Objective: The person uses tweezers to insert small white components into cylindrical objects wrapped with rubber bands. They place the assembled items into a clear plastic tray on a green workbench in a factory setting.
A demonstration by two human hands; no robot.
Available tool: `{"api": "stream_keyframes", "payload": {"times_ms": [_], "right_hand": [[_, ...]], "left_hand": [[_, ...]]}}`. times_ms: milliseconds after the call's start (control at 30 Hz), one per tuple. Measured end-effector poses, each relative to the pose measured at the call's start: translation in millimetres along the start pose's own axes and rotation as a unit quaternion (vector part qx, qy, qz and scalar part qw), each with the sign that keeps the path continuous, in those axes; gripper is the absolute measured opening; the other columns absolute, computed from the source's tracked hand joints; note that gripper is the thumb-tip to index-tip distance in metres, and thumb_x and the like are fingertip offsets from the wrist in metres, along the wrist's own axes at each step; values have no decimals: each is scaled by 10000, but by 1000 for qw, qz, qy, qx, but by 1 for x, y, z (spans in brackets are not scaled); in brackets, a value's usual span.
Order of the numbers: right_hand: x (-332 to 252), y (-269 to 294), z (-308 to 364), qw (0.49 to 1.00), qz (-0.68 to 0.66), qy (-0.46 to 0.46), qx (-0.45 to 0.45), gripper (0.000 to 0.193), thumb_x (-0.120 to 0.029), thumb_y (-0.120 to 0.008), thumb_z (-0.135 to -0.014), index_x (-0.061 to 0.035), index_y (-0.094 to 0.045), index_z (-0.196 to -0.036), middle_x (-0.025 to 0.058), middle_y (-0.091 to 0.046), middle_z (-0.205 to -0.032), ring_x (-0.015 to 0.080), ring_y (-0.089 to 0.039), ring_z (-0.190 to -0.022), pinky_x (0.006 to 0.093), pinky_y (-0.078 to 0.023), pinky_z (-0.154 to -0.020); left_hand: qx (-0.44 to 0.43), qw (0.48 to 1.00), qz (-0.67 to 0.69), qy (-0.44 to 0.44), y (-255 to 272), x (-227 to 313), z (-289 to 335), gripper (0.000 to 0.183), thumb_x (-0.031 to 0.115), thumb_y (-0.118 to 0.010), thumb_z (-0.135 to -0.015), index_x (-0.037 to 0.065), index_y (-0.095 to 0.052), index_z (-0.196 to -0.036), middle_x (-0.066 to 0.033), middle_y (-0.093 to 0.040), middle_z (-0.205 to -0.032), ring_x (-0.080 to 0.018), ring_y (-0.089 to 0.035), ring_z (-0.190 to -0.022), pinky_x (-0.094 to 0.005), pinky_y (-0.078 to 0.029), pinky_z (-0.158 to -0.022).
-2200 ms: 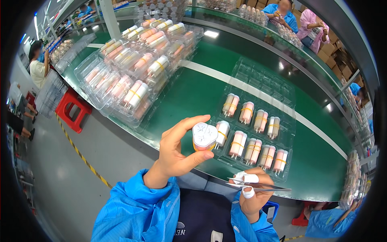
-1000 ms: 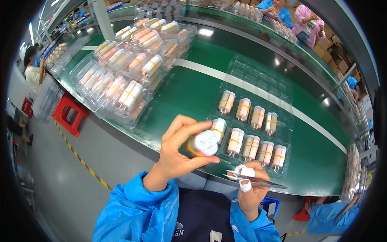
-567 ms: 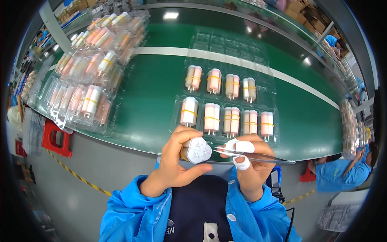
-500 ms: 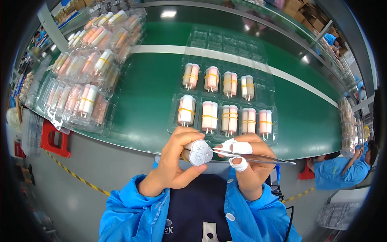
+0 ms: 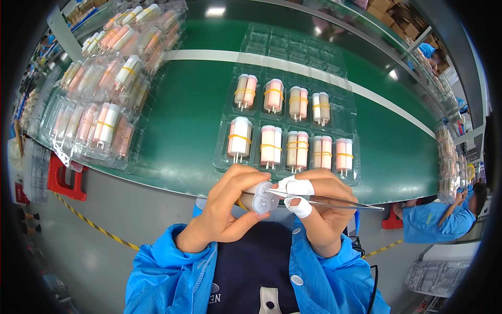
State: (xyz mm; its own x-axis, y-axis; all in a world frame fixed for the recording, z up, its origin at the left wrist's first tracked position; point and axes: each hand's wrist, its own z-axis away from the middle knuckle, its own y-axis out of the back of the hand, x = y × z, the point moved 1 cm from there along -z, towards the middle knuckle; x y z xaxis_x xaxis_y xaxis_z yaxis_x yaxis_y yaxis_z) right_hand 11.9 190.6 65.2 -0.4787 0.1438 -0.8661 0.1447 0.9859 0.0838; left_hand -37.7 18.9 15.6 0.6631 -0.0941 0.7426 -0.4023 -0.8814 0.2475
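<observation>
My left hand (image 5: 222,206) is closed around a bundle of tubes (image 5: 262,202), turned so its pale grey three-lobed end faces right. A bit of yellow band shows by my fingers; the rest of the bundle is hidden in the palm. My right hand (image 5: 324,209), with white tape on thumb and forefinger, pinches metal tweezers (image 5: 361,204). Their tips reach the upper part of the grey end; whether they grip anything there cannot be made out. Just beyond my hands, a clear plastic tray (image 5: 219,157) holds several banded pink, white and beige tube bundles (image 5: 270,147).
The green work surface (image 5: 180,120) has a white stripe (image 5: 209,57) across it. Stacked clear trays of tube bundles (image 5: 107,125) stand at the left, another stack (image 5: 445,162) at the far right. A red stool (image 5: 65,178) is at lower left. A person in blue (image 5: 436,220) works at right.
The tweezer tips have moved left, onto the grey end of the bundle. That end has turned slightly, and the right hand is closer to the left. The whole view has shifted a little.
</observation>
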Motion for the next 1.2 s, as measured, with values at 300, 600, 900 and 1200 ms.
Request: {"api": "stream_keyframes", "payload": {"times_ms": [300, 600, 900, 1200], "right_hand": [[2, -1, -2, 1000, -17, 4, -3, 180, 24, -684, -753, 46, -656, -929, 169, -659, -855, 210, -655, -776, 286, -517, -667], [6, -1, 0, 1000, -16, 6, 7, 185, 23, -686, -757, 39, -659, -939, 164, -664, -860, 204, -654, -783, 286, -520, -683], [7, -4, 1, 1000, -15, -10, 15, 173, 16, -695, -761, 31, -662, -931, 160, -666, -873, 203, -652, -797, 290, -517, -694], [11, -4, 3, 999, -46, -5, 28, 162, 7, -703, -769, 26, -662, -925, 154, -669, -869, 197, -650, -797, 289, -515, -693]], "left_hand": [[10, 1000, 9, 9, 0, 4, -3, 484, 95, -717, -722, -73, -537, -1139, -203, -593, -1005, -309, -580, -879, -355, -466, -763], [2, 1000, -9, 6, 1, -1, -2, 476, 190, -705, -752, -68, -533, -1114, -202, -575, -1026, -264, -569, -879, -321, -459, -760], [4, 1000, -16, 12, 1, -1, -1, 466, 204, -711, -755, -62, -543, -1099, -204, -579, -1032, -269, -570, -879, -327, -460, -763], [6, 1000, -19, 10, 1, -2, 0, 469, 233, -714, -765, -61, -549, -1091, -199, -586, -1017, -270, -578, -864, -326, -464, -754]]}}
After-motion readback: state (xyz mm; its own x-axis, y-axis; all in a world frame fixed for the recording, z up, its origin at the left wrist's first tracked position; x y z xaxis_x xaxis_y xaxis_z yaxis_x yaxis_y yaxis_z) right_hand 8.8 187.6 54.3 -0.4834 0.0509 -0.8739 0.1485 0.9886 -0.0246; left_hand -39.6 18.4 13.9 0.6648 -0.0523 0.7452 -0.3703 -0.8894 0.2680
